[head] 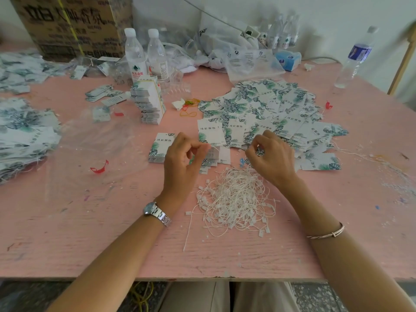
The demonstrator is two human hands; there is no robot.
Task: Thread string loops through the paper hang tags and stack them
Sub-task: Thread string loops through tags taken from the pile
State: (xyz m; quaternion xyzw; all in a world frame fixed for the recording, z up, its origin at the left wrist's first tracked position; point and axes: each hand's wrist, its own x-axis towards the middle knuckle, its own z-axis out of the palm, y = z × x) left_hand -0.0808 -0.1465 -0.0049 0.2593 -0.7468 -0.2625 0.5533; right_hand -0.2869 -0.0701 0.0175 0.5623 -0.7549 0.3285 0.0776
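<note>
Both forearms cross the counter [67, 233] edge, with the heap of string loops [234, 201] between them. Your left hand [183, 156] pinches one string [215, 149] above the small tag stack [158, 147]. Your right hand [271, 154] curls its fingers together beside the loose hang tags [258, 104]; what they hold cannot be told. Keep the string taut and feed it squarely through the tag hole.

Around the white string loops [236, 203], the worktop [90, 233] is pale pink, the hang tags [258, 104] beyond are white with green and blue-grey leaf print, a scrap [100, 168] to the left is red, rubber bands [189, 109] beyond are orange-yellow, and the far-left cardboard box [72, 25] is brown with black lettering.
</note>
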